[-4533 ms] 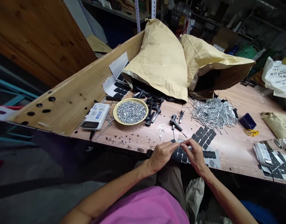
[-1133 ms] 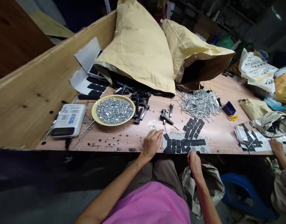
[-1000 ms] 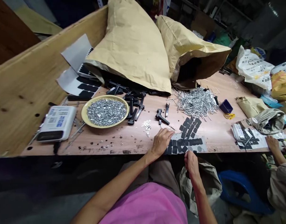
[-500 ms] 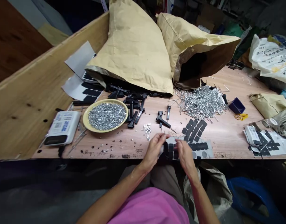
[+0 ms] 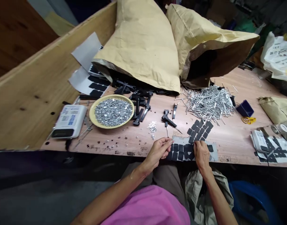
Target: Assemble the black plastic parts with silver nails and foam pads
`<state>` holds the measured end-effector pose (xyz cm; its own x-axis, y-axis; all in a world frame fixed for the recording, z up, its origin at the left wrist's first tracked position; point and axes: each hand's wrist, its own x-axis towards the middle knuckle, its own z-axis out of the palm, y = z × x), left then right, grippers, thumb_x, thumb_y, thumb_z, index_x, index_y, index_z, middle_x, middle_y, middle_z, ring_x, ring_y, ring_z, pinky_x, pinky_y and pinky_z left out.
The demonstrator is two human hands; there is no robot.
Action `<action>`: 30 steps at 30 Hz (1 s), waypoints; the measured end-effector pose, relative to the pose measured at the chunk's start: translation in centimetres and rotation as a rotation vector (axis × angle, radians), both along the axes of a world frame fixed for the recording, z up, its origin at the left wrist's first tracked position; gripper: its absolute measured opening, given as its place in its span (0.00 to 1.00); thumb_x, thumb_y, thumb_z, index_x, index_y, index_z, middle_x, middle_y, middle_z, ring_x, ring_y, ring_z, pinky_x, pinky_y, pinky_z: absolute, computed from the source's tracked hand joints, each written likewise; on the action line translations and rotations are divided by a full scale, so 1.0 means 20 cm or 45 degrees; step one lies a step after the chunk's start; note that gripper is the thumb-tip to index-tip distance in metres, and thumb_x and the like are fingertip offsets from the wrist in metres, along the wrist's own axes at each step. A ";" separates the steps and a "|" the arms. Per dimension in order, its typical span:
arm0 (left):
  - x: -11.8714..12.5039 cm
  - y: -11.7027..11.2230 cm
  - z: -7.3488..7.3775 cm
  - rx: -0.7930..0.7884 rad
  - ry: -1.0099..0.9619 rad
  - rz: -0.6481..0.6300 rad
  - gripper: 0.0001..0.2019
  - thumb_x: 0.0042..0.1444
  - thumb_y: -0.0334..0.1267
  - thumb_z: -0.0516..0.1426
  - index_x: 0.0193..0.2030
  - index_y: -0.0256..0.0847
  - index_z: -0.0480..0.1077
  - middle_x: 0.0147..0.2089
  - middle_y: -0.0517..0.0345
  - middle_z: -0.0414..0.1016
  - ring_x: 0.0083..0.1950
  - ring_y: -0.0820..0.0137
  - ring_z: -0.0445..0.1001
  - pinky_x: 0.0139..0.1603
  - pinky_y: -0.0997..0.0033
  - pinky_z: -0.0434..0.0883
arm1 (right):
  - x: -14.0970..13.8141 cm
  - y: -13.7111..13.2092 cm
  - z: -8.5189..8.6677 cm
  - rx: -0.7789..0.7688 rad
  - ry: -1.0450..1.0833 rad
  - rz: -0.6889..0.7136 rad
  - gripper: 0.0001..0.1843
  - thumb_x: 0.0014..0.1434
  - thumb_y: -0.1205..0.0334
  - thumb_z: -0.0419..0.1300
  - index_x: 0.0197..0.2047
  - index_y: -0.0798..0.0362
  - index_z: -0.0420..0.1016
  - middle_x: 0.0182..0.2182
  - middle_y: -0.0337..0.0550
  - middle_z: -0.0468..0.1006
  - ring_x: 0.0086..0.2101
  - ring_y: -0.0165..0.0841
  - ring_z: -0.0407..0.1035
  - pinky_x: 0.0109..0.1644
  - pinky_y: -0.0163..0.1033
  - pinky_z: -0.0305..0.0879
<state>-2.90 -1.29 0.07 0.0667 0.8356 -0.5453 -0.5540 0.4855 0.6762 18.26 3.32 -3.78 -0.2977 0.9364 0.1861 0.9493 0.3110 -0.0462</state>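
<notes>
- Tabletop (image 5: 234, 142): wood-look laminate, smooth, faint sheen; scuffed along near edge.
- Left board (image 5: 47, 68): bare wood, matt, knotted.
- Large far sack (image 5: 143, 43): matt brown paper, creased.
- Washers (image 5: 113, 112): bright metal; bowl (image 5: 92, 117) plastic-looking, smooth.
- Pin heap (image 5: 208, 103): shiny metal.
- Pads (image 5: 199, 131): matt black, material unclear.
- Right-hand box (image 5: 245, 108): dark blue plastic, smooth.
- Shirt (image 5: 148, 206): soft pink cloth, matt.
</notes>
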 end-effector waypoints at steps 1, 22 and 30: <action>-0.01 -0.01 -0.01 -0.020 -0.009 -0.002 0.23 0.37 0.52 0.64 0.33 0.36 0.67 0.18 0.70 0.61 0.12 0.87 0.47 0.14 0.81 0.40 | -0.03 0.01 0.01 0.002 0.069 0.049 0.14 0.63 0.64 0.46 0.33 0.53 0.71 0.29 0.44 0.70 0.31 0.34 0.63 0.35 0.36 0.57; -0.33 -0.20 -0.14 -0.058 0.186 0.470 0.24 0.36 0.53 0.64 0.33 0.34 0.70 0.17 0.71 0.58 0.13 0.86 0.46 0.14 0.80 0.40 | -0.75 0.04 -0.10 -0.193 -0.027 0.589 0.11 0.63 0.67 0.50 0.39 0.50 0.74 0.33 0.44 0.73 0.33 0.34 0.65 0.33 0.35 0.55; -0.38 -0.21 -0.17 -0.057 0.175 0.480 0.24 0.40 0.50 0.63 0.40 0.33 0.71 0.17 0.70 0.59 0.13 0.86 0.47 0.14 0.80 0.39 | -0.75 0.07 -0.07 -0.177 -0.116 0.665 0.12 0.62 0.71 0.49 0.33 0.52 0.72 0.32 0.44 0.71 0.32 0.33 0.63 0.34 0.35 0.55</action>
